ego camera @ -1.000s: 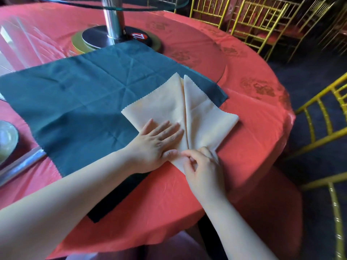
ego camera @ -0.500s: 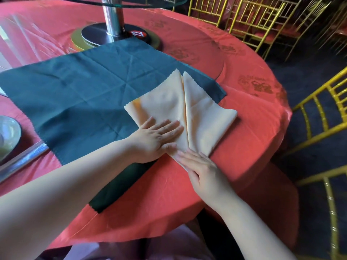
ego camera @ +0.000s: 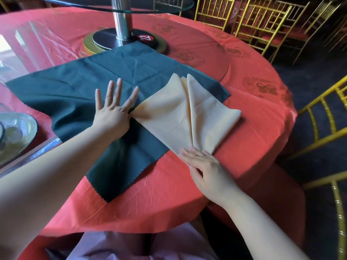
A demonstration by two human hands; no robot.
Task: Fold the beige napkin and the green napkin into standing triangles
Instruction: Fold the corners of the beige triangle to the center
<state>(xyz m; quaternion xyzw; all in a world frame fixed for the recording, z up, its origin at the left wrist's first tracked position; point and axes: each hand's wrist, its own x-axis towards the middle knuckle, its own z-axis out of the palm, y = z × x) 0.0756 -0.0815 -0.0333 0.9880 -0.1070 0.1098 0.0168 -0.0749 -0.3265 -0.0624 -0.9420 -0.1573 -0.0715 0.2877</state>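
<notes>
The beige napkin (ego camera: 174, 117) lies folded into a kite shape, two flaps meeting along a centre crease, its near point toward me. It rests partly on the dark green napkin (ego camera: 78, 91), which is spread flat and unfolded on the red tablecloth (ego camera: 262, 113). My left hand (ego camera: 112, 113) lies flat on the green napkin with fingers spread, its thumb side touching the beige napkin's left corner. With its fingers flat, my right hand (ego camera: 202, 166) presses the beige napkin's near point.
A glass turntable on a steel post (ego camera: 122, 21) stands behind the napkins, with a number sign (ego camera: 145, 38) at its base. A dish (ego camera: 15, 136) sits at the left edge. Gold chairs (ego camera: 262, 21) ring the table at the back and right (ego camera: 328, 128).
My left hand slid left off the beige napkin onto the green one and spread its fingers. My right hand went from pinching the near point to pressing it flat.
</notes>
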